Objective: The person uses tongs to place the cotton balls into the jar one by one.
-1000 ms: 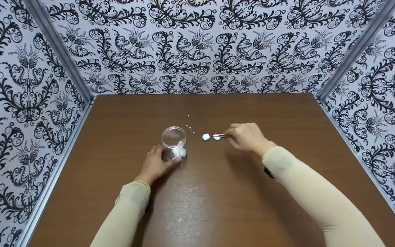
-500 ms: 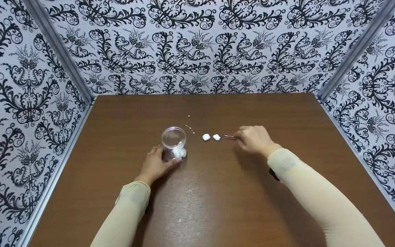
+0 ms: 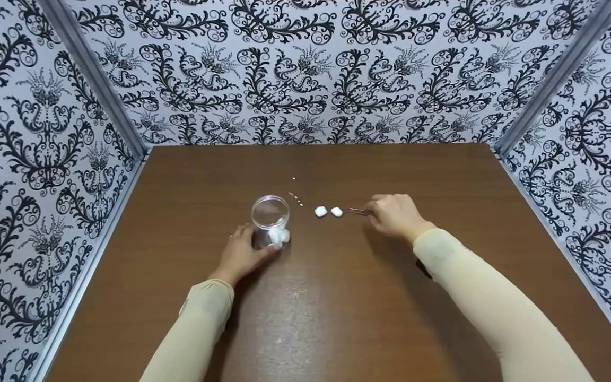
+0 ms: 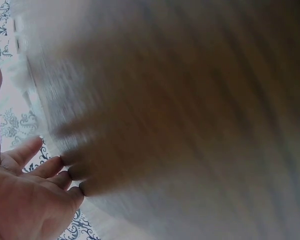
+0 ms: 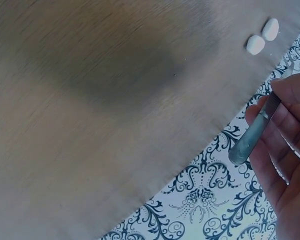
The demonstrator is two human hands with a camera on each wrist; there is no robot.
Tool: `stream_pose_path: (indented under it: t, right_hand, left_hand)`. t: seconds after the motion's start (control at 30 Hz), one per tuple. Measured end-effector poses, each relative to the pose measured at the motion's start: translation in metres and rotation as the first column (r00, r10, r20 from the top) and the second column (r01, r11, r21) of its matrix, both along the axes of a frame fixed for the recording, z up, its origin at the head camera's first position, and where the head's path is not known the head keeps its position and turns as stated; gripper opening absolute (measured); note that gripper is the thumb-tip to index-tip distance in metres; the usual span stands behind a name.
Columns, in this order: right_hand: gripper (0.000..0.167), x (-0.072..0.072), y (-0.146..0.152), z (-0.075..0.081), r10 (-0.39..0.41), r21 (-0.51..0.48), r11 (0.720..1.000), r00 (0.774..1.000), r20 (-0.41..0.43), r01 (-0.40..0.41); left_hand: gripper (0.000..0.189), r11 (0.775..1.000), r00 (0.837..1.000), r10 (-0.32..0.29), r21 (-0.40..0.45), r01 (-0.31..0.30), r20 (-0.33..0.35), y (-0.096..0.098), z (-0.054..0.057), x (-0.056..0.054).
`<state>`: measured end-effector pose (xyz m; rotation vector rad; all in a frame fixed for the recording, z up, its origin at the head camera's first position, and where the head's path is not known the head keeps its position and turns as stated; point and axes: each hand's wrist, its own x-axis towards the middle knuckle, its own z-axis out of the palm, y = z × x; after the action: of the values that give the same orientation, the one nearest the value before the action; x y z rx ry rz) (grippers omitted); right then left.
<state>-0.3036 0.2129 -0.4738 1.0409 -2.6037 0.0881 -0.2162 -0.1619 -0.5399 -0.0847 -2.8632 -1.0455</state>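
A clear jar (image 3: 270,215) stands upright on the table, with white cotton balls (image 3: 279,235) low inside it. My left hand (image 3: 242,253) holds the jar low, thumb in front and fingers along the left side. In the left wrist view, that hand (image 4: 37,195) has its fingertips at the tabletop. Tweezers (image 3: 357,211) are pinched in my right hand (image 3: 396,216), tips pointing left. Just beyond those tips lies one cotton ball (image 3: 337,212), and a second cotton ball (image 3: 320,211) sits to its left. The right wrist view shows the tweezers' broad metal end (image 5: 247,142) near the palm.
Small white bits (image 3: 296,198) are scattered on the brown wooden table (image 3: 305,297) behind and right of the jar. Patterned black-and-white panels (image 3: 305,69) enclose the back and both sides, with grey metal posts (image 3: 96,79) in the corners.
The tweezers released the right-hand cotton ball, leaving it on the table beside the other one. My right hand drew back slightly to the right, then stayed. The left hand and jar kept their place.
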Motion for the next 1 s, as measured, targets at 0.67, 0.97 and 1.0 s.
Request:
stream_pose_path:
  t: [0.67, 0.97, 1.0]
  right_hand:
    - [0.005, -0.008, -0.014, -0.01, -0.031, 0.038, 0.999, 0.999, 0.008, 0.031]
    - [0.006, -0.009, -0.017, -0.014, -0.052, 0.068, 0.996, 0.999, 0.012, 0.051]
    - [0.006, -0.009, -0.017, -0.014, -0.057, 0.073, 0.996, 0.998, 0.016, 0.055]
  left_hand:
    - [0.08, 1.0, 1.0, 0.0, -0.003, 0.0, 0.0, 0.001, 0.001, 0.0]
    - [0.08, 1.0, 1.0, 0.01, 0.0, -0.01, 0.004, 0.002, 0.002, 0.003]
    - [0.08, 1.0, 1.0, 0.012, 0.001, -0.012, 0.006, 0.002, 0.002, 0.003]
